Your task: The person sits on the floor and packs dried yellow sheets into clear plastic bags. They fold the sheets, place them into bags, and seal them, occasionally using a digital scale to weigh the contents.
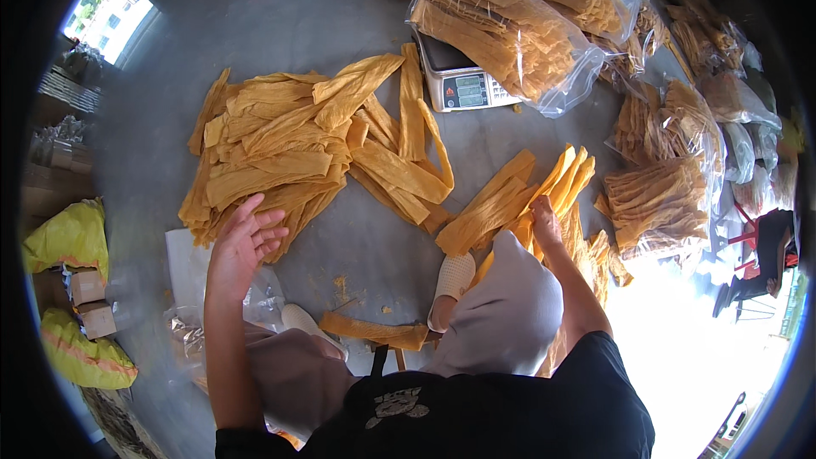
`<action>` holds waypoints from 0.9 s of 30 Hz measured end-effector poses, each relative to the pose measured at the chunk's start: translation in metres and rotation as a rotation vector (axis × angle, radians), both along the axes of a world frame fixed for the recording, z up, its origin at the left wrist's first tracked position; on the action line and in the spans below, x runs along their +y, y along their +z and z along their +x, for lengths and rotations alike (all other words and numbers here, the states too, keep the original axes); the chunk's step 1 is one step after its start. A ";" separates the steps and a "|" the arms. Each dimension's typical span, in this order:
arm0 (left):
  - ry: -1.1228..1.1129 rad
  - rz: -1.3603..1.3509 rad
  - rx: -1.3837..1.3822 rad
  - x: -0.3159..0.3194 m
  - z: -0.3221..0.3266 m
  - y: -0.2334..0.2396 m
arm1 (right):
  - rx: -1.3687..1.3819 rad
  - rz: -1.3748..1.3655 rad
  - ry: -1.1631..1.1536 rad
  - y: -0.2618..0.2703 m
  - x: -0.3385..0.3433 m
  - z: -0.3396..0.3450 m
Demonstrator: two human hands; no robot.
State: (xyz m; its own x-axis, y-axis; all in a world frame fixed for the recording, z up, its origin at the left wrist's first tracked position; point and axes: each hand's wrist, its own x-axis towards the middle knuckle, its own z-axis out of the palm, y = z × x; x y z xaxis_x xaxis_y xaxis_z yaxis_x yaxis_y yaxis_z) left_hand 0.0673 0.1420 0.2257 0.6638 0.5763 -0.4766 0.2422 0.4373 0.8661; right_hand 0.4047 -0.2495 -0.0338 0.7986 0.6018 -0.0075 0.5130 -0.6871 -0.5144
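My left hand is raised with its fingers apart and nothing in it. Below and beyond it spreads a large heap of yellow, wrinkled dried strips, which look like dried tofu skin. Beyond my right knee, my right hand grips a small bunch of strips that fans out past the fingers. Loose strips lie on the floor just left of that hand, and more hang or lie to its right. A single short strip rests between my feet.
A digital scale stands ahead, carrying a large clear bag of strips. More filled bags are stacked along the right. Plastic sheeting lies by my left leg. Yellow sacks and cardboard boxes line the far left.
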 end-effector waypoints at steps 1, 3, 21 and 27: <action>-0.002 0.018 0.000 0.003 -0.001 -0.001 | -0.072 0.054 0.019 0.010 -0.003 -0.004; -0.018 0.012 -0.021 0.007 -0.002 -0.008 | -0.101 0.113 0.014 0.022 -0.013 -0.009; -0.324 0.595 -0.028 -0.052 0.052 0.027 | -0.594 0.406 0.324 0.241 0.027 -0.070; -0.386 1.049 -0.241 -0.080 0.073 0.065 | -0.810 0.321 0.674 0.304 0.066 -0.107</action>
State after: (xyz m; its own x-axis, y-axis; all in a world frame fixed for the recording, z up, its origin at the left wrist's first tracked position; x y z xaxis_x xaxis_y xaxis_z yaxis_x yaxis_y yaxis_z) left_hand 0.1407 0.0618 0.2903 0.8918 0.3532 0.2827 -0.0185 -0.5959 0.8028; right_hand 0.2977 -0.1834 0.2703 0.0031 0.7963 0.6049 0.9987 -0.0335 0.0390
